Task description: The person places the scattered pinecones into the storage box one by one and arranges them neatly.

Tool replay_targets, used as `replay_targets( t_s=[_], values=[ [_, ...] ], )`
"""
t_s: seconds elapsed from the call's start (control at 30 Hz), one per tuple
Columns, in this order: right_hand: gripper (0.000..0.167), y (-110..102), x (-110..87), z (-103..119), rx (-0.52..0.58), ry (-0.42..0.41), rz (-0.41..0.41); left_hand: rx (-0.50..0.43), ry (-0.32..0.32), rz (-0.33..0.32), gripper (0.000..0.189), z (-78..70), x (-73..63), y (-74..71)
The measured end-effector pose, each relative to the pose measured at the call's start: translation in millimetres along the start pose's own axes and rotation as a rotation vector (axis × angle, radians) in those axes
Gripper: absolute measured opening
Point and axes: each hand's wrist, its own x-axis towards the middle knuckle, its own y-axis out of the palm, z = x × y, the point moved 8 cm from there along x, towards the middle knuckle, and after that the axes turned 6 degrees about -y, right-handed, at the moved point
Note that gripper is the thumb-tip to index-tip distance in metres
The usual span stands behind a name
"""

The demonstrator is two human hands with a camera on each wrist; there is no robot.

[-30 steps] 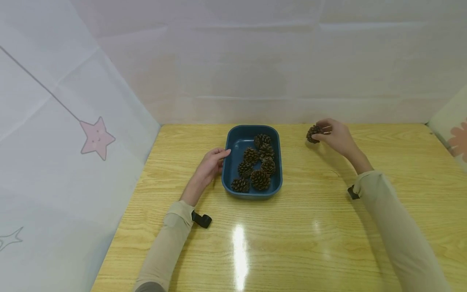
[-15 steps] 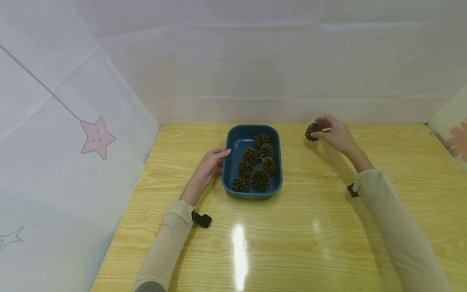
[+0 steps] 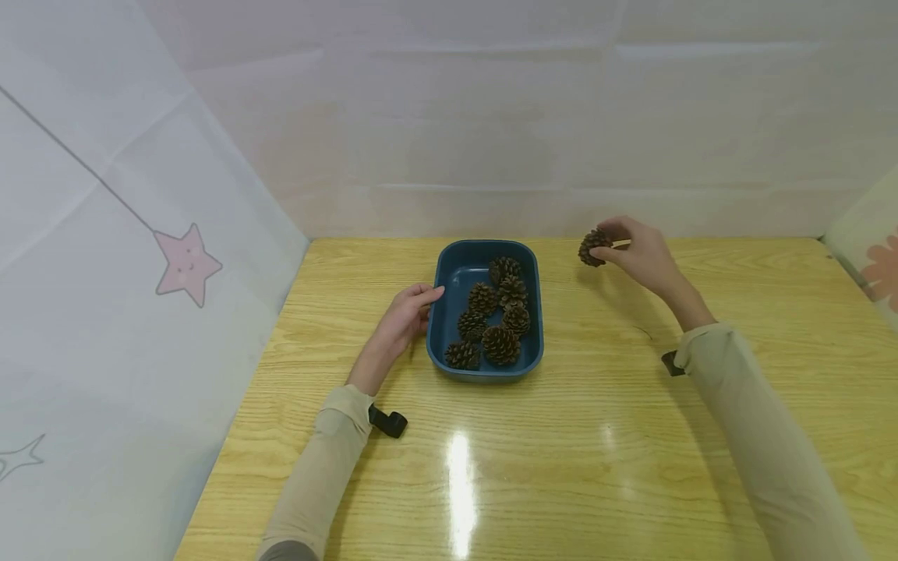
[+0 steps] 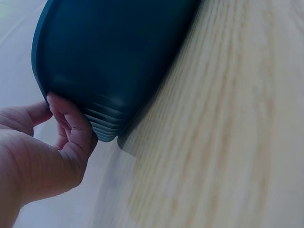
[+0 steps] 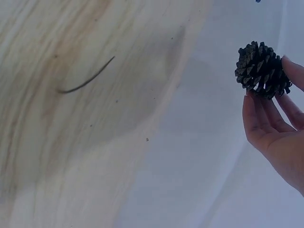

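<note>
A dark blue rectangular bin (image 3: 452,269) stands on the table with several brown pinecones (image 3: 500,345) inside, mostly along its right side and near end. My left hand (image 3: 401,318) grips the bin's left rim, thumb on top; in the left wrist view its curled fingers (image 4: 71,116) lie against the outer wall. To the right of the bin, my right hand (image 3: 647,257) pinches a single pinecone (image 3: 593,248) between thumb and fingertips. The right wrist view has this pinecone (image 5: 261,70) held up over the table's far edge, scales showing.
The wooden table (image 3: 575,467) runs back to a pale cloth wall (image 3: 463,140). A thin dark curved strand (image 5: 88,81) and small specks lie on the tabletop at right. Another cloth with a pink star (image 3: 188,266) hangs at left.
My right hand has lifted the pinecone slightly and brought it a little left, toward the bin. My left hand and the bin have stayed put.
</note>
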Motion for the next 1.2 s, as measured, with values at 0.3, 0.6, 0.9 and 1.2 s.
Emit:
replay_targets(
  t_s=[0.3,0.6,0.9,1.2],
  values=[
    [0.051,3,5.9,14,-0.001,-0.041,-0.022,-0.002,0.0,0.003,0.021,-0.5,-0.2,0.7],
    [0.05,2,8.2,42,0.012,-0.095,-0.056,-0.003,0.006,0.003,0.021,0.5,1.1,-0.7],
    [0.051,6,13.2,59,0.029,-0.115,-0.058,-0.007,-0.003,-0.011,0.02,0.5,0.1,-0.5],
    [0.05,10,18.9,76,0.045,-0.149,-0.069,0.002,-0.003,-0.005,0.021,1.3,1.6,0.2]
  ],
)
